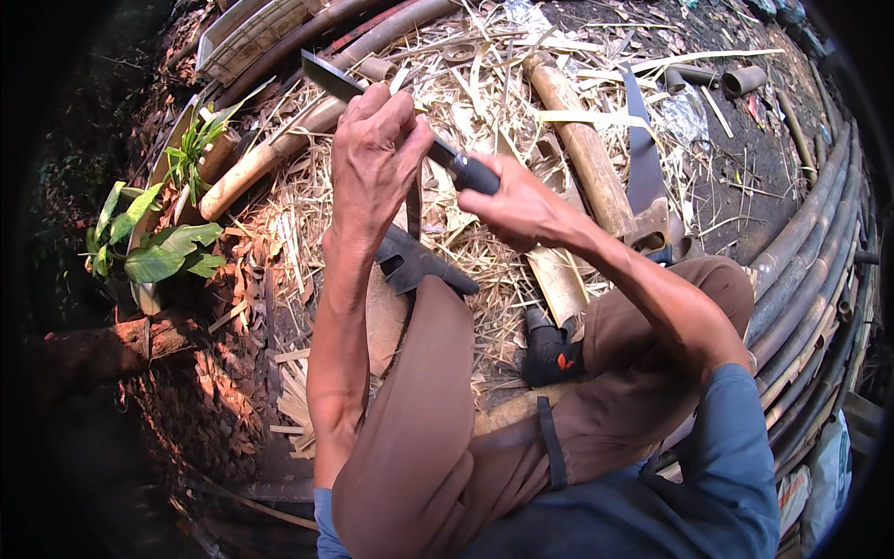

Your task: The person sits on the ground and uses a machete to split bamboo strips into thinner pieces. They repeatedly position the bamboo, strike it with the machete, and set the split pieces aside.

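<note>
My right hand (512, 200) is wrapped round the black handle of a knife (321, 73), raised before me with its blade slanting up to the left. My left hand (372, 154) is closed about the middle of the blade, and the tip sticks out past the knuckles. Whether a thin piece lies between those fingers and the blade is hidden. Below the hands, by my raised left knee, lies a dark tool with a black handle (424, 263). A handsaw (643, 154) rests to the right, beside a thick bamboo pole (582, 140).
Pale bamboo shavings (466, 102) cover the ground. Several long bamboo poles (805, 252) curve along the right. A pale crate (247, 42) stands at the far left, above a green leafy plant (158, 252). A short bamboo tube (743, 81) lies far right. A black shoe (549, 354) shows between my legs.
</note>
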The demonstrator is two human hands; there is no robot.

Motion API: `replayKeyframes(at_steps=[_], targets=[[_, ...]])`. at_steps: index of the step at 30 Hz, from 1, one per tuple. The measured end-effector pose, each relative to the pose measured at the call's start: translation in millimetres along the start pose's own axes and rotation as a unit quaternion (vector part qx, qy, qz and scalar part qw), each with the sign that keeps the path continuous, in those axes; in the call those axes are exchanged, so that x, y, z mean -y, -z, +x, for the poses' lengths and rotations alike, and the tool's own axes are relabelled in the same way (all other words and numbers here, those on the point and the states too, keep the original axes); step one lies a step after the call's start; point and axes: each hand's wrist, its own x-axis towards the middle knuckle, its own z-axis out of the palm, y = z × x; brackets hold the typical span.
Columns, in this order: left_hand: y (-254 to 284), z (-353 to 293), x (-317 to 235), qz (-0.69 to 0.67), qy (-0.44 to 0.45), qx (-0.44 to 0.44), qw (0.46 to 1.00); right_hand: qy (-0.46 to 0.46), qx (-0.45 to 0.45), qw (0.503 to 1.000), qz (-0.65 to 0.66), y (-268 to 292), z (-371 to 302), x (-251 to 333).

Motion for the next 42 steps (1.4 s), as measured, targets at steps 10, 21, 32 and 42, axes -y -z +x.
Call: replayKeyframes(at_steps=[10, 21, 32, 42], targets=[[-6.5, 1.6, -17.9, -0.023, -0.003, 0.014, 1.0, 0.143, -0.026, 0.989, -0.039, -27.7, 26.3, -116.1], [-2.4, -4.4, -5.1, -0.009, 0.041, 0.037, 0.998, -0.043, 0.049, 0.996, 0.067, -25.6, 5.0, -72.5], [13.0, -25.4, -11.5, 0.002, 0.049, -0.024, 0.999, -0.041, 0.053, 0.996, 0.053, -33.7, -6.1, -59.7], [20.1, -35.4, -16.2, 0.036, 0.02, -0.068, 0.997, 0.044, -0.025, 0.999, -0.003, -33.6, -9.8, 3.3]])
